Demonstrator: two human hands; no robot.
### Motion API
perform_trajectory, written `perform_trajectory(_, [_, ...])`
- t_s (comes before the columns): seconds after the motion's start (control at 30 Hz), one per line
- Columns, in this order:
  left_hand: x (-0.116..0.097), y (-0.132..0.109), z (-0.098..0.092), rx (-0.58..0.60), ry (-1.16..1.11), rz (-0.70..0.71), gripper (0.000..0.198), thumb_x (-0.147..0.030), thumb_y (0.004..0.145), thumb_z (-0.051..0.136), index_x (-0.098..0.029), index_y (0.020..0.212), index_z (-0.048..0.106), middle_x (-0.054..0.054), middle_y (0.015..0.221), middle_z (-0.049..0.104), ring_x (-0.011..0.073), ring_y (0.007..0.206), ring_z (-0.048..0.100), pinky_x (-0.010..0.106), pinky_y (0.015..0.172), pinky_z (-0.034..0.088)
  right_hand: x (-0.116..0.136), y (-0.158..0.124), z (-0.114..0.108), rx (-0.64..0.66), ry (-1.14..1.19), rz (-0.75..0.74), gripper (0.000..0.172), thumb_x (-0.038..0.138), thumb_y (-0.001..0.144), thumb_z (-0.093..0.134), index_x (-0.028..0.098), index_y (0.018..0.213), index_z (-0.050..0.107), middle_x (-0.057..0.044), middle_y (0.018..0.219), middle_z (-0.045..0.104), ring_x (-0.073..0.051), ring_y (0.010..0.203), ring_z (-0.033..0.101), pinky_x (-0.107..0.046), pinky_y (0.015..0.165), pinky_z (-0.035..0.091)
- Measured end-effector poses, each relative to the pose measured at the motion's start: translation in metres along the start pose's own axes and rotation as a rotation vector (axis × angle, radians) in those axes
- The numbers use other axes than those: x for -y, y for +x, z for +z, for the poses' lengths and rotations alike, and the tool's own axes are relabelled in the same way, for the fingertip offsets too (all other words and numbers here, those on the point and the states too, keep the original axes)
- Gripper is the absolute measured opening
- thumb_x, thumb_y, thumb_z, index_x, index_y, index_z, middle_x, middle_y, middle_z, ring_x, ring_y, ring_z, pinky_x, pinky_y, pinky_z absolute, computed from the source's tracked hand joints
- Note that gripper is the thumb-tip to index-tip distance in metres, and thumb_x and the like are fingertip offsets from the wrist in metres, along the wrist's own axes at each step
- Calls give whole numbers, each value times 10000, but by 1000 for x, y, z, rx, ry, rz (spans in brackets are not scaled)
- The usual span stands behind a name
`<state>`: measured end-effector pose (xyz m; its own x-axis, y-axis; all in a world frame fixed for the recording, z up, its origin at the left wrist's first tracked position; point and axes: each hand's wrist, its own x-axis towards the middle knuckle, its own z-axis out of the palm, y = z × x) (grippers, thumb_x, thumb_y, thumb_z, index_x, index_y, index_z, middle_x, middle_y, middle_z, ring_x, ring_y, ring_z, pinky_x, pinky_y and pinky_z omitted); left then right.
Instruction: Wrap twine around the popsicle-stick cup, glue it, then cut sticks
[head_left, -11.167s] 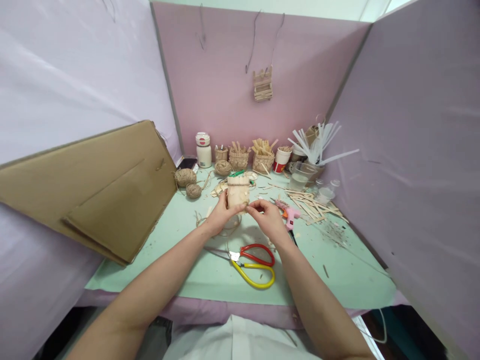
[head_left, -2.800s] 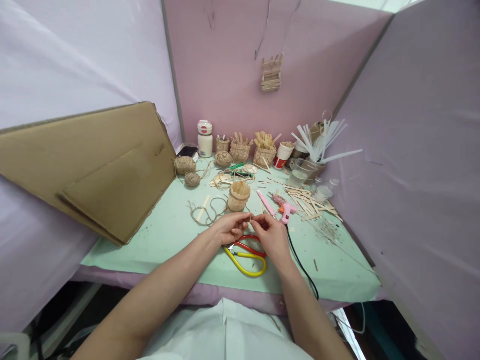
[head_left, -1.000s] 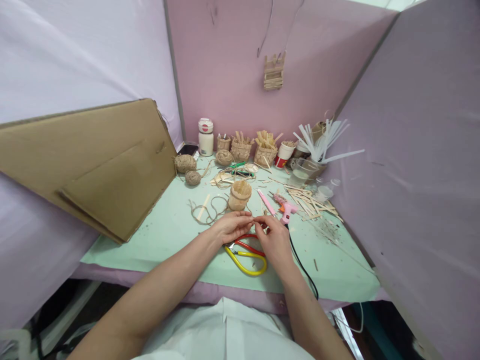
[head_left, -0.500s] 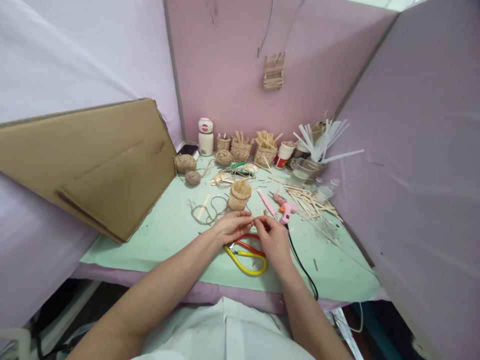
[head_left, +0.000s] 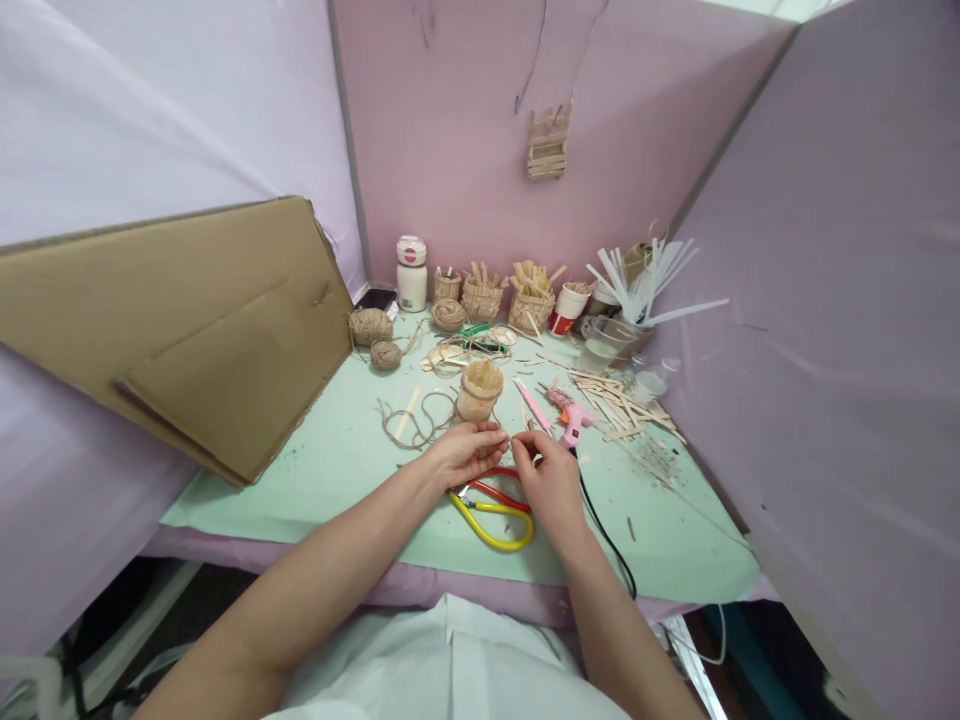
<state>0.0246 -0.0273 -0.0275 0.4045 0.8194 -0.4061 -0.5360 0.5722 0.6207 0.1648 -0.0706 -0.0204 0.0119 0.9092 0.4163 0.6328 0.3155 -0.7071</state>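
Note:
My left hand (head_left: 465,452) and my right hand (head_left: 550,480) meet fingertip to fingertip above the mint-green table mat (head_left: 337,470), both pinched on a small thin piece I cannot make out. Just behind them stands a small round pot of wooden sticks (head_left: 478,388). Red-and-yellow-handled scissors (head_left: 491,505) lie under my hands. A loose loop of jute twine (head_left: 416,420) lies left of the pot. A pink glue gun (head_left: 571,418) rests to the right, its black cord (head_left: 604,535) running toward the table's front edge.
A big cardboard sheet (head_left: 180,330) leans at the left. Twine balls (head_left: 371,328), a white jar (head_left: 409,273), stick-filled baskets (head_left: 529,300), cups and white strips (head_left: 645,285) line the back. Loose wooden sticks (head_left: 622,405) lie at the right. Purple partitions enclose the table.
Since 11 s ago the stick pot has gone from my hands to the table. Over the last second my hands have stayed pinched together, shifting only slightly.

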Motion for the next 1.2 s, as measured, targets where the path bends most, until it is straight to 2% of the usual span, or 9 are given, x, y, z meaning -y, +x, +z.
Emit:
perform_trajectory(0.3, [-1,-2,3,4,-26,1,139,22,758,598,-105,775,545,23,627,626,67,583,630,121,578,523,1,-3,0,4,-133,-100,183,257,858,465,190,821,631,-31,759,651,-166,684,556,-289,679,413])
perform_trajectory(0.5, [5,1,1,-29,6,63,193,11,734,632,-117,828,524,17,653,621,93,599,640,171,603,540,4,-2,2,-19,-185,-111,201,335,856,500,189,780,616,-27,705,625,-169,669,542,-286,655,396])
perform_trajectory(0.67, [7,2,1,-38,-14,85,195,22,756,605,-119,855,513,22,675,624,78,621,639,149,622,526,3,1,5,-25,-124,-8,254,327,866,461,186,707,600,-17,660,618,-152,631,531,-264,628,371])
perform_trajectory(0.87, [5,-1,6,-53,22,79,230,17,739,628,-128,872,510,9,654,625,68,572,614,135,546,492,-5,8,9,29,159,214,281,372,812,483,188,610,548,27,552,532,-131,548,468,-237,546,352])
perform_trajectory(1.03, [4,-5,8,-65,56,74,298,6,723,652,-147,914,481,-5,650,622,69,554,603,153,547,487,-7,11,11,40,225,238,295,397,792,490,187,590,537,29,548,515,-135,561,465,-239,545,358])
perform_trajectory(1.2, [3,-4,7,-55,73,52,274,-6,725,651,-146,900,493,-20,615,590,57,505,562,150,507,464,-8,10,4,48,199,219,333,374,871,404,190,647,569,-2,615,596,-157,613,544,-263,602,401])
